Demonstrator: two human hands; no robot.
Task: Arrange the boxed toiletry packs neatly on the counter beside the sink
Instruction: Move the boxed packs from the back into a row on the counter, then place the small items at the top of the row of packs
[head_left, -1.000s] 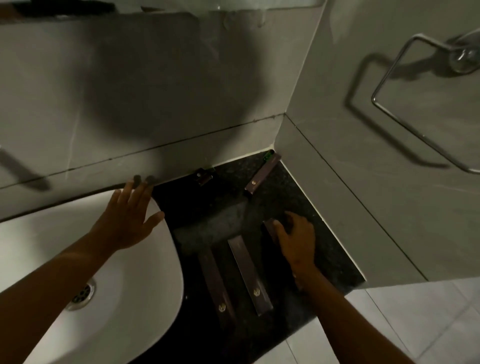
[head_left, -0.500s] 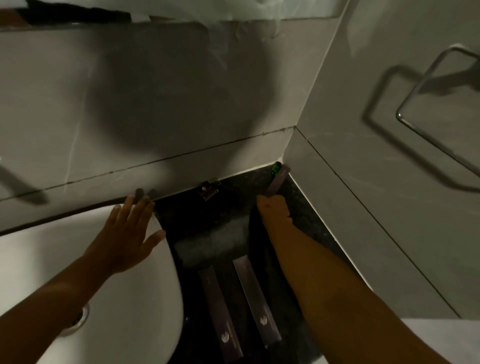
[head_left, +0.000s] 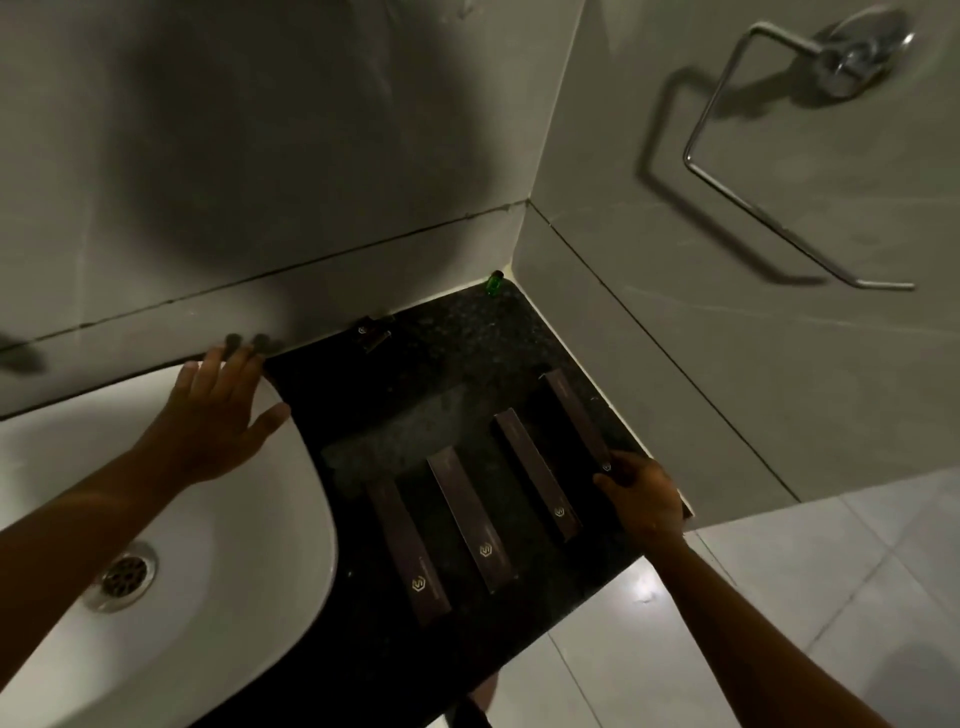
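Observation:
Several long brown boxed packs lie side by side on the black granite counter (head_left: 457, 353) right of the sink, all angled the same way. The leftmost pack (head_left: 408, 551), the pack beside it (head_left: 470, 519) and a third pack (head_left: 535, 475) lie free. My right hand (head_left: 641, 496) grips the near end of the rightmost pack (head_left: 576, 421), which lies flat near the side wall. My left hand (head_left: 218, 421) rests flat with fingers spread on the back rim of the white sink (head_left: 234, 597). A small dark box (head_left: 371, 335) sits against the back wall.
A small green bottle (head_left: 493, 283) stands in the back corner of the counter. Grey tiled walls close the counter at the back and right. A chrome towel ring (head_left: 779, 156) hangs on the right wall. The counter's front edge drops to a light tiled floor (head_left: 779, 571).
My right hand went to the back corner, took the pack lying there and brought it forward to the right end of the row. The green bottle now shows. My left hand stayed put.

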